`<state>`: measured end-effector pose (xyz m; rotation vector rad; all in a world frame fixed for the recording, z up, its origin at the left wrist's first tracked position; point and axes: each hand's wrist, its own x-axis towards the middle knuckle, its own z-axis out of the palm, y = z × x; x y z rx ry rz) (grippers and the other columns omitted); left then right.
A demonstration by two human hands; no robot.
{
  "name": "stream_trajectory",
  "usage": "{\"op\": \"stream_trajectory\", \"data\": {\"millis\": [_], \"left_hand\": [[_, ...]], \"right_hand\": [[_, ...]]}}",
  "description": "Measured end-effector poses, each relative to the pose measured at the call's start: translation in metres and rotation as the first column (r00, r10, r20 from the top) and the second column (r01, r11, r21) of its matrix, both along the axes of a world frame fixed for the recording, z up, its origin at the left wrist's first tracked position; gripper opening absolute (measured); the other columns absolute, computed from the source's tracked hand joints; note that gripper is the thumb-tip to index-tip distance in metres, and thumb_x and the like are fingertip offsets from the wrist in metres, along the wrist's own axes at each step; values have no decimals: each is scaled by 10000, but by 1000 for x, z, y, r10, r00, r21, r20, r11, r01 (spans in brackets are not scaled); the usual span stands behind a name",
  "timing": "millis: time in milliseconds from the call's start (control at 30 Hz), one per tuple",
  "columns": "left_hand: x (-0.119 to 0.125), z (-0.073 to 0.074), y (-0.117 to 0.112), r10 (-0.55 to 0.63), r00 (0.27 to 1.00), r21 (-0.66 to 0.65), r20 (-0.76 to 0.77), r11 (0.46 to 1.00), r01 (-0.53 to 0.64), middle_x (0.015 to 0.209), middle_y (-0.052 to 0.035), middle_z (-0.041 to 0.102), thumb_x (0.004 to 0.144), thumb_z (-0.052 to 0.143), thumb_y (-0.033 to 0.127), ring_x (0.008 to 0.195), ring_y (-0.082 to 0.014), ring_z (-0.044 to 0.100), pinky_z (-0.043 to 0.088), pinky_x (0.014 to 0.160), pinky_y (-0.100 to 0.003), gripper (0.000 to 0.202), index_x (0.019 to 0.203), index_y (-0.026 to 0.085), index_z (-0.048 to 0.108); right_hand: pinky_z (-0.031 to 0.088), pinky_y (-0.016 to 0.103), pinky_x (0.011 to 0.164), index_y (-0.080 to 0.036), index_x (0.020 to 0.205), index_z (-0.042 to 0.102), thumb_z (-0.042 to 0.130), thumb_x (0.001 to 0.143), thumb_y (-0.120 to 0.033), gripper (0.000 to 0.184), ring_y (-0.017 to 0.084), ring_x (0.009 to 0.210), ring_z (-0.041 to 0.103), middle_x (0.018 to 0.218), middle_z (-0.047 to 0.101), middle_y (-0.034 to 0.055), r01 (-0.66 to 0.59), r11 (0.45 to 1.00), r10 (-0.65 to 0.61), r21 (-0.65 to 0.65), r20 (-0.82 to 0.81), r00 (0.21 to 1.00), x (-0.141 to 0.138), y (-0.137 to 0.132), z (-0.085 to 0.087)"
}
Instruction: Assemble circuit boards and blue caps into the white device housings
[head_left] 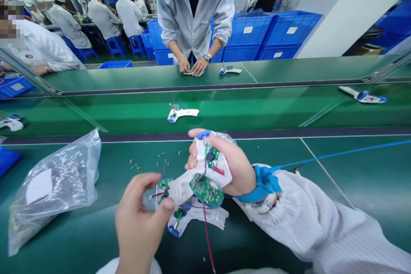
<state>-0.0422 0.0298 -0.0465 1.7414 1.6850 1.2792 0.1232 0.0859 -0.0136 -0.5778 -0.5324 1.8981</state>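
My right hand is wrapped round a white plastic device shell with green circuit boards and red wires showing inside it. My left hand pinches the lower end of that shell with thumb and fingertips. Below both hands a second white shell with a blue tip lies on the green table. A blue wrist strap with a blue cord sits on my right wrist.
A crumpled clear plastic bag lies at the left. Several small screws are scattered ahead of my hands. More white shells ride on the green belt. A person in a white coat works across it; blue crates stand behind.
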Motion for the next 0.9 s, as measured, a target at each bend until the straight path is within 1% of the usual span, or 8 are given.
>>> {"op": "stream_trajectory", "data": {"millis": [33,100,167,233,367,600,767,900], "left_hand": [[0,0,-4,84,978,148,-190,987,-56,721,-22,646,717,646,478,617,-162,607,435,501,-242,284,793,208,600],[7,0,-9,87,887,319,-453,945,70,563,31,572,750,642,309,472,-122,537,364,429,-231,152,691,218,535],[19,-2,-12,-33,816,347,-578,895,281,475,53,518,775,605,211,405,-113,480,346,425,-245,186,632,222,488],[30,-5,-12,-58,822,396,-567,856,333,516,31,563,756,629,165,472,-131,528,401,493,-254,160,661,213,509],[39,-11,-11,85,925,505,-369,854,123,776,-49,659,684,723,202,710,-178,613,483,653,-270,240,874,192,577],[41,-2,-6,65,996,150,66,986,-75,891,-41,606,662,721,198,749,-181,595,497,654,-302,258,863,232,562],[37,1,7,47,782,-214,621,971,111,753,-10,666,614,756,182,635,-133,619,504,567,-227,286,852,198,598],[30,-4,11,68,583,-236,810,947,218,719,-2,677,584,785,193,612,-102,607,493,557,-183,336,887,178,640]], "right_hand": [[420,294,578,-187,983,499,582,739,-361,311,124,525,532,611,532,-38,94,995,-93,-25,14,996,0,2,3],[408,275,547,-198,966,487,558,755,-339,264,107,487,499,589,502,-51,218,974,-215,-65,54,975,-1,4,8],[398,261,526,-206,940,484,555,755,-325,231,97,473,478,580,484,-57,278,956,-270,-89,98,958,-4,5,10],[386,250,508,-212,923,484,569,744,-331,231,92,467,464,579,473,-63,299,949,-285,-96,133,949,-8,3,10],[383,243,496,-226,961,478,599,725,-369,301,100,494,472,601,470,-64,279,955,-259,-101,173,950,-10,-6,6],[394,247,512,-236,991,466,592,726,-366,321,113,544,486,640,467,-53,187,979,-159,-86,262,952,-7,-13,8],[386,236,493,-223,1000,483,558,733,-363,310,106,531,467,638,465,-42,82,990,-42,-114,317,948,-4,-15,7],[460,301,623,-234,1131,478,554,759,-388,410,155,711,569,831,546,9,1,999,24,-49,497,867,9,-12,-1]]}}
